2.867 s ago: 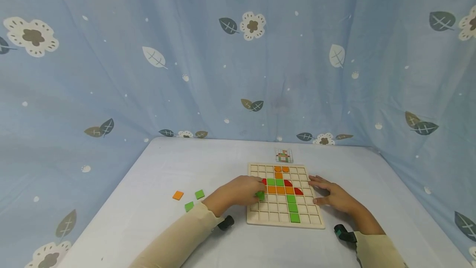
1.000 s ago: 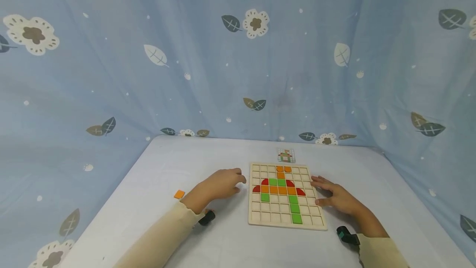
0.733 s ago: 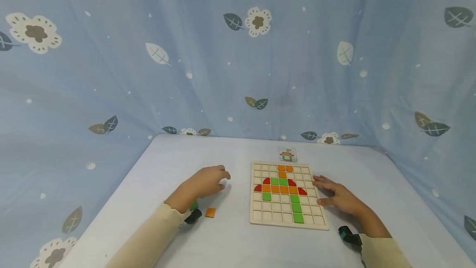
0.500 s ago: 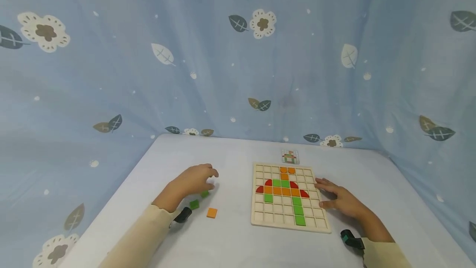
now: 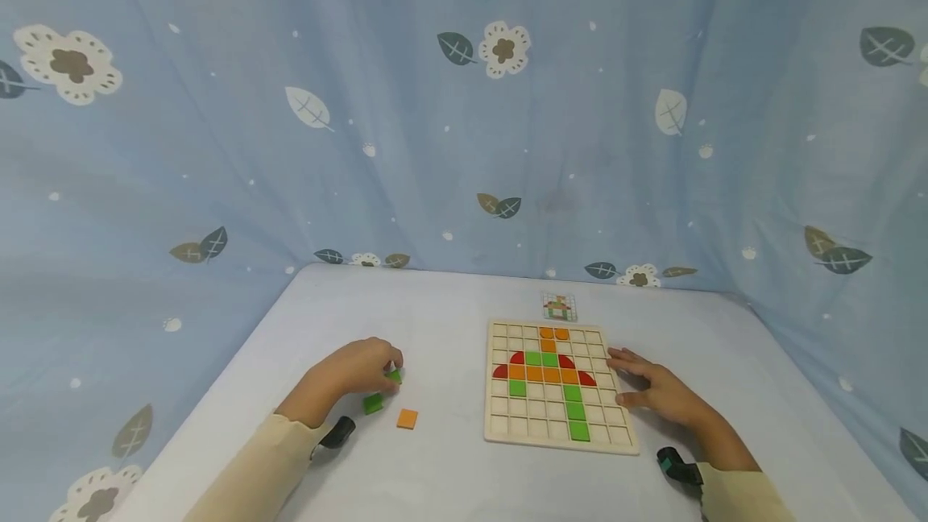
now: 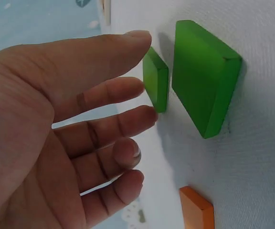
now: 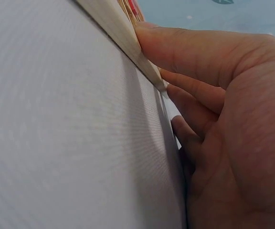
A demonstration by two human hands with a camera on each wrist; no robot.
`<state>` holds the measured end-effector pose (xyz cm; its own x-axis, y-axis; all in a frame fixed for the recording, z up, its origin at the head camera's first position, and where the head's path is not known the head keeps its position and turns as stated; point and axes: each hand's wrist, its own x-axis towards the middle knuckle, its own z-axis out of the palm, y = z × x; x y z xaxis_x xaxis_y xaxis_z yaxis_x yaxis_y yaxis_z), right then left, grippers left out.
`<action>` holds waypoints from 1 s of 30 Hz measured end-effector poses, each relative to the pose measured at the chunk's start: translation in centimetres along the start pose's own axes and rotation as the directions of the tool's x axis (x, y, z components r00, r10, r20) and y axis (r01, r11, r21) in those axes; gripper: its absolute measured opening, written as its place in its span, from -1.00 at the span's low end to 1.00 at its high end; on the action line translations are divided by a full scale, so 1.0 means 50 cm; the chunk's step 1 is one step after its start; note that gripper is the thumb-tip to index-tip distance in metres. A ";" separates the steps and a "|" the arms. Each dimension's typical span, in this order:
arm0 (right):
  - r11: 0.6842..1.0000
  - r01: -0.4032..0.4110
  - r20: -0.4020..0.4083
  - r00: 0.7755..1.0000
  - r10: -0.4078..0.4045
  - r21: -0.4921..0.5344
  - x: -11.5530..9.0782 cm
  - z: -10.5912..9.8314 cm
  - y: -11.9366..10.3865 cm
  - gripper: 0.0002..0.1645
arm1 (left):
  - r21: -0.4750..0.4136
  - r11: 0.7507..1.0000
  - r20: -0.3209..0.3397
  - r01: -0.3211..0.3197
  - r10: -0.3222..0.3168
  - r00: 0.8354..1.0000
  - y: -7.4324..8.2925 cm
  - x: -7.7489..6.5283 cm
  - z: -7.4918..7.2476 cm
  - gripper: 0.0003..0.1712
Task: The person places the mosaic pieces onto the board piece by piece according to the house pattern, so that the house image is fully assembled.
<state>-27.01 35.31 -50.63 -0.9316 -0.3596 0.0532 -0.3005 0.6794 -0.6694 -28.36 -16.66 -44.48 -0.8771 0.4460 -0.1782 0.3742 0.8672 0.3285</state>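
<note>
My left hand (image 5: 358,366) is over the left side of the table, thumb and fingertips right at a green square tile (image 6: 155,78) and spread apart around it. A second green square tile (image 6: 204,78) lies just beside it, closer to the wrist. An orange square tile (image 5: 408,419) lies nearer the front. My right hand (image 5: 663,395) rests at the right edge of a wooden grid board (image 5: 536,429), its thumb (image 7: 152,45) against the side and its fingers extended. Orange, green and red pieces sit in the board's cells, with one green square alone at lower left.
A small pattern card (image 5: 559,307) lies behind the board, showing a similar coloured figure on a grid. A blue patterned curtain (image 5: 406,143) hangs along the back and sides of the white table (image 5: 435,474). Each wrist carries a black camera.
My left hand has set a green tile in the board's left part, left the board, moved left and come down at another green tile. My right hand stays at the board's edge.
</note>
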 end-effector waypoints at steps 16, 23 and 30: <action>1.000 -0.014 0.007 1.000 0.014 -0.025 0.001 -0.002 -0.012 -0.14 | 0.029 1.000 0.004 -0.005 0.005 1.000 0.012 0.008 0.000 -0.90; 0.999 -0.029 0.007 1.000 0.029 -0.014 0.004 0.001 -0.015 -0.12 | 0.138 0.984 -0.046 -0.115 0.123 0.991 0.020 0.014 -0.007 -0.83; 0.999 -0.042 0.002 0.999 0.042 -0.012 0.001 0.001 -0.015 -0.11 | 0.180 0.971 -0.045 -0.158 0.168 0.985 0.044 0.031 -0.001 -0.92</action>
<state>-26.79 34.73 -50.16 -0.9429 -0.3322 0.0232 -0.2634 0.7014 -0.6623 -28.92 -14.08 -44.01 -0.8143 0.5751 -0.0786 0.5558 0.8116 0.1798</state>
